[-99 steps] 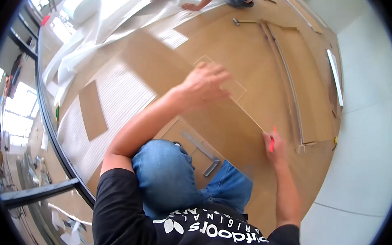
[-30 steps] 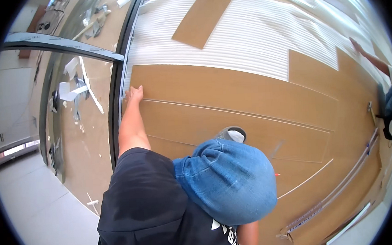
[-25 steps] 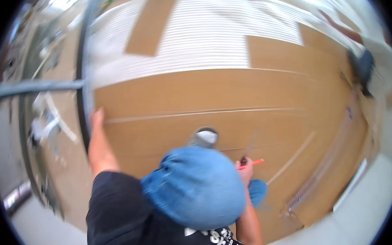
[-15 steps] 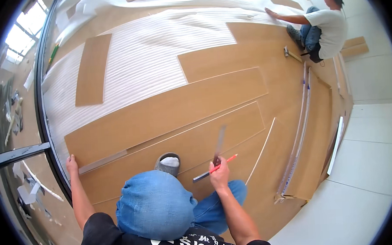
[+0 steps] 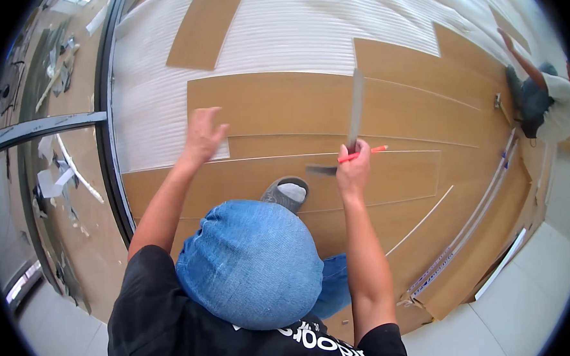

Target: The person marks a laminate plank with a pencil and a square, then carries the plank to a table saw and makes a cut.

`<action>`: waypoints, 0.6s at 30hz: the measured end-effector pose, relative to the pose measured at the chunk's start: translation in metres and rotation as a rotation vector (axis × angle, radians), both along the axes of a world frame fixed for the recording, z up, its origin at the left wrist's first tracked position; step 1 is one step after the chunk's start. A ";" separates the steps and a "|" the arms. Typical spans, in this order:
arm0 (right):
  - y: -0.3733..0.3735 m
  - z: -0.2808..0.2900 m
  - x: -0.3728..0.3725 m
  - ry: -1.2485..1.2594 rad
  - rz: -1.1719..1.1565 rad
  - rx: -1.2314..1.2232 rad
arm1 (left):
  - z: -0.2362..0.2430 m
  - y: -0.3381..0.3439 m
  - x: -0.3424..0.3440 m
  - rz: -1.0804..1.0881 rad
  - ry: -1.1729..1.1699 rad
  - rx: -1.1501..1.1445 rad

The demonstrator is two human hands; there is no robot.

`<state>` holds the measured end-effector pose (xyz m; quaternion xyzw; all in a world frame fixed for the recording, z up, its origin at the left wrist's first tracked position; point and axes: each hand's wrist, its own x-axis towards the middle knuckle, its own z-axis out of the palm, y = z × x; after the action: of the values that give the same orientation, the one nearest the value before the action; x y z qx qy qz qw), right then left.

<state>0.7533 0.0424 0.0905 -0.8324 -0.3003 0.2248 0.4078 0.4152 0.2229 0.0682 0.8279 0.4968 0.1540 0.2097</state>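
My left hand [image 5: 204,138] is open, its fingers spread at the left end of a long wood-coloured floor plank [image 5: 275,104]. Whether it touches the plank I cannot tell. My right hand [image 5: 354,171] is closed around a metal try square [image 5: 356,106] and a red pencil [image 5: 377,150]. The square's long blade points away from me, with its dark shorter arm [image 5: 321,170] out to the left. Nearer to me lies another row of planks [image 5: 169,185], reaching to the dark frame on the left. My slippered foot [image 5: 287,193] rests on it.
White ridged foam underlay [image 5: 290,32] spreads beyond the planks, with a loose plank [image 5: 205,27] on it. A dark metal frame [image 5: 105,91] borders the left. Long wrapped strips [image 5: 462,230] lie at right. A co-worker [image 5: 552,103] crouches far right, near a hammer [image 5: 500,107].
My left hand has let go of the plank's left end and lifted open. That end now sits farther right, away from the dark frame. The right hand keeps the square and pencil.
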 end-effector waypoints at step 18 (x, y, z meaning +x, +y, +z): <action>-0.032 -0.040 0.044 0.195 -0.107 -0.019 | -0.039 -0.050 0.169 -0.537 -0.003 0.024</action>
<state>0.7975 0.0103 0.0507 -0.8253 -0.2120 0.2855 0.4386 0.5837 0.1730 0.0294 0.9323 0.2570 0.0999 0.2339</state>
